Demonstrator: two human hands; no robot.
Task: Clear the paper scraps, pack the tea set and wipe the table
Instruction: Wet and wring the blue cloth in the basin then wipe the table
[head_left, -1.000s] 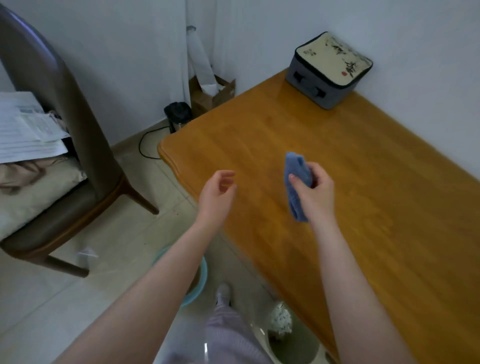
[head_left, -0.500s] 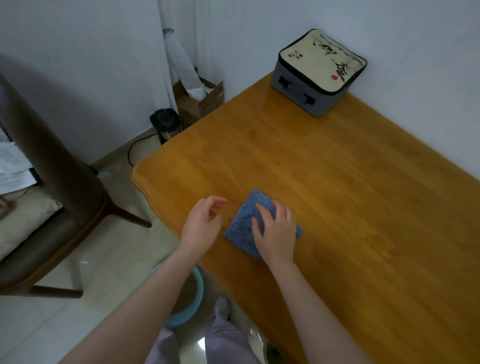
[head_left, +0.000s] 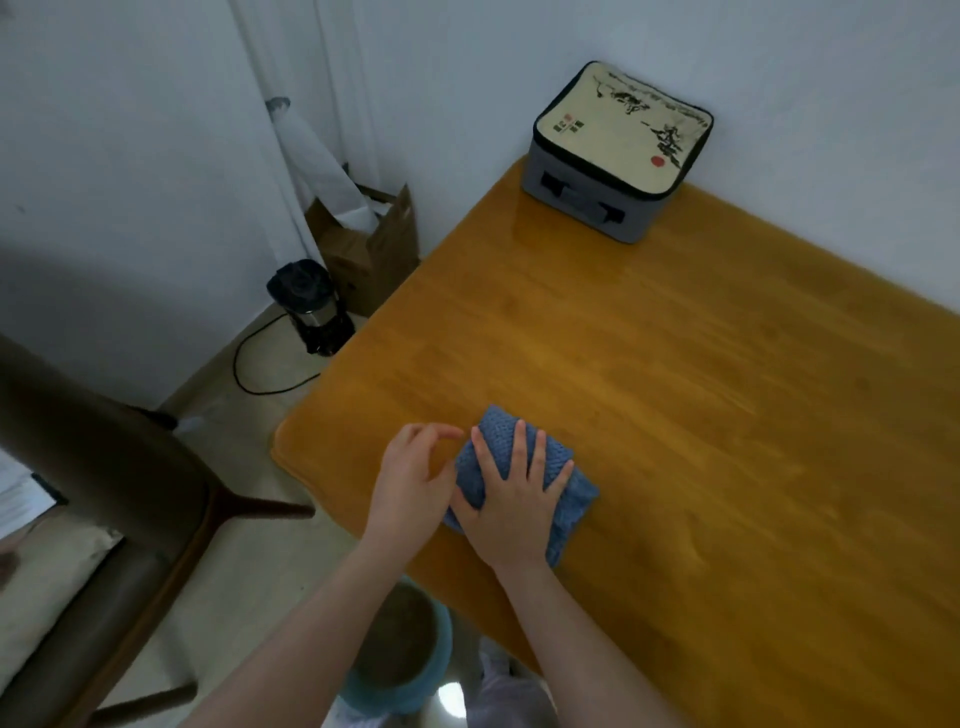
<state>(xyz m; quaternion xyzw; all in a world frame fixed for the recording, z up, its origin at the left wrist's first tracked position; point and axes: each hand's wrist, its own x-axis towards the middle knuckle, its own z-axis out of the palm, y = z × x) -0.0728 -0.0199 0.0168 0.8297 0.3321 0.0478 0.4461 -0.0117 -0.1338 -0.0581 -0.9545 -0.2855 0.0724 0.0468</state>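
Observation:
A folded blue cloth (head_left: 569, 501) lies on the orange wooden table (head_left: 701, 415) near its front left corner. My right hand (head_left: 511, 499) presses flat on the cloth with fingers spread. Just left of the cloth, my left hand (head_left: 413, 480) hovers over the table edge, fingers loosely curled and holding nothing. A grey zipped tea set case (head_left: 618, 150) with a cream ink-painted lid stands closed at the table's far corner against the wall.
A brown chair (head_left: 104, 499) stands left of the table. On the floor are a black kettle (head_left: 306, 306) with its cord, a cardboard box (head_left: 369, 249) holding a paper roll, and a blue basin (head_left: 410, 670) below the table's front edge.
One second ago my right hand held the cloth up in the air; it has since laid it on the table and spread flat on it. My left hand moved closer to the cloth.

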